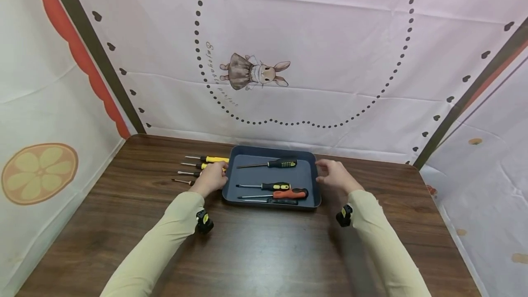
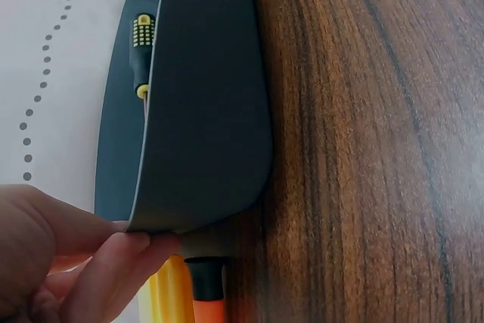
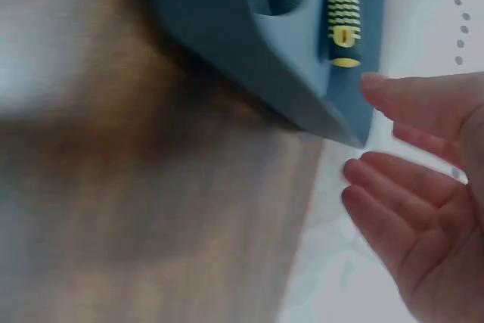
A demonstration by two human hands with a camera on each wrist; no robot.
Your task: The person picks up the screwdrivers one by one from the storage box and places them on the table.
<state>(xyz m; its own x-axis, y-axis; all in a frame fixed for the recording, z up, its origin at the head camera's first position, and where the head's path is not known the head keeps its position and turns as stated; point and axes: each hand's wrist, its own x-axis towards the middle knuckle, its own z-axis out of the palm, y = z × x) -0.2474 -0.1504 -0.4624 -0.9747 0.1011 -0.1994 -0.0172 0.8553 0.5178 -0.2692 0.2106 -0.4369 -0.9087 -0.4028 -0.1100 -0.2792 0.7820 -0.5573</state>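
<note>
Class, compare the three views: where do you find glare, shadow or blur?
Head: pale glare on the table, dark shadow beside the right sleeve; left wrist: tray fairly crisp, table glare at right; right wrist: table heavily blurred, right hand clearer.

Arms, 2: left arm (image 1: 158, 237), pale-sleeved, slanting inward from lower left; right arm (image 1: 383, 242), likewise sleeved, slanting inward from lower right. Both reach forward, well apart.
Left hand (image 1: 211, 178), 1: thumb (image 2: 79, 221) and fingers (image 2: 106, 274) brought together in a pinch, fingers bent.
Right hand (image 1: 336, 175), 1: thumb extended, parted from the fingers; fingers loosely bent, palm partly showing in the right wrist view, grip slack.
</note>
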